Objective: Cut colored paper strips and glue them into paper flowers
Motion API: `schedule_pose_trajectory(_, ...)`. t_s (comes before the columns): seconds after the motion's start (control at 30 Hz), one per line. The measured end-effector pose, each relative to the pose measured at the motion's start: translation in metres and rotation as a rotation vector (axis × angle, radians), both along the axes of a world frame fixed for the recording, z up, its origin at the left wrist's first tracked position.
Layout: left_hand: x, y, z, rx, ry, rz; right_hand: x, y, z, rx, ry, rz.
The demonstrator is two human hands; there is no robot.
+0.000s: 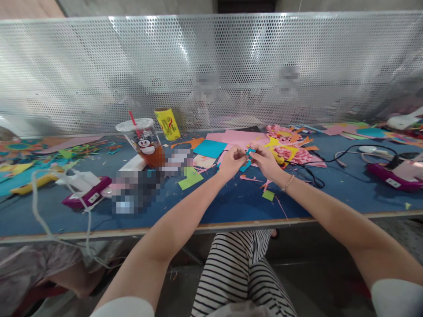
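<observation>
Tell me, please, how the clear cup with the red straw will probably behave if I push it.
Pushed near the top, the cup may tip rather easily, as it is tall and narrows toward its base. The brown drink in its lower part probably adds weight there and could slosh. Its thin-looking wall might bend when squeezed.

So there's a long blue-topped table [228, 207] running across the middle of the frame, with a pale, worn front edge. A shiny perforated metal panel [132, 61] stands along its back, catching bright streaks of light near the top. Behind that it's a plain grey wall [145, 7], with a dark opening [246, 6] top center. Dim, greyish floor [317, 281] below.
</observation>
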State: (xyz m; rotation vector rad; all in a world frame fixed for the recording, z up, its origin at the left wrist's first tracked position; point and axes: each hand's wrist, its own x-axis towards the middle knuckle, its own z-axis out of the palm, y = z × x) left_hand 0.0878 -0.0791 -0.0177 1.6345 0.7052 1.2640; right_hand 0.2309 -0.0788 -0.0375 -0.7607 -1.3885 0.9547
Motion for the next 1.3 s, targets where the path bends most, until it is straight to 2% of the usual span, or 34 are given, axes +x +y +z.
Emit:
schedule_pose_trajectory(0.43,0.0005,0.0024,-0.0022,0.023,0.014,0.011,-0.0008,-0.0022,0.0035,0.013,-0.026,-0.044)
schedule_pose_trajectory(0.87,0.0000,0.0043,-0.0031,0.025,0.004,0.020,-0.0008,-0.0027,0.0037,-0.029,0.027,-0.016)
schedule_pose_trajectory(1.17,-0.0005,0.0030,-0.0017,0.141,0.085,0.035,-0.0019,-0.0048,0.0054,0.020,0.011,-0.019)
schedule_pose_trajectory(1.3,-0.0006,0.0037,-0.0025,0.140,0.105,0.047,-0.0015,-0.0046,0.0047,0.008,0.030,0.004)
